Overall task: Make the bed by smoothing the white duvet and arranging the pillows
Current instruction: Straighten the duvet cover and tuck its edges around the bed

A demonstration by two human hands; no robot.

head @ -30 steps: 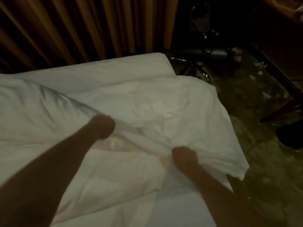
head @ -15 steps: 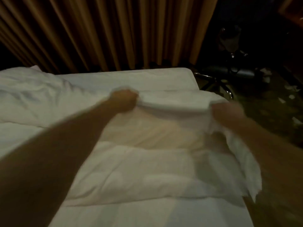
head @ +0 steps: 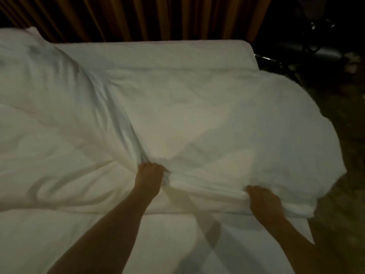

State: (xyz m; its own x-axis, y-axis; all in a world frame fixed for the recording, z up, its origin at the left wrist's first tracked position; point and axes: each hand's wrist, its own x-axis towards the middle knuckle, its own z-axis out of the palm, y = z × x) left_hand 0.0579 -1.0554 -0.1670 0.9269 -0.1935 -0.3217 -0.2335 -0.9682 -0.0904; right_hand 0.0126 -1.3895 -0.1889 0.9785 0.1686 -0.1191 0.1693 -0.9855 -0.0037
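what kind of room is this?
Most likely a bedroom, possibly a hotel room. A bed with a white duvet fills the view, long orange-brown curtains hang right behind it, and a dark office-type chair stands past the bed's far corner. Both hands grip the duvet.

A dim room at night, with drawn curtains hanging behind the bed

Orange-brown curtains (head: 158, 16) are hanging in long vertical folds across the twelve o'clock side of the room, running from the far left to past the middle and blocking any window behind them. At about two o'clock a dark chair (head: 316, 50) on a metal base is standing in deep shadow, its shape hard to make out. A dark, mottled floor (head: 343, 115) is stretching down the three o'clock side, with a few pale scraps lying near the chair. Weak, warm light is falling from the viewer's side, leaving the far corners almost black.
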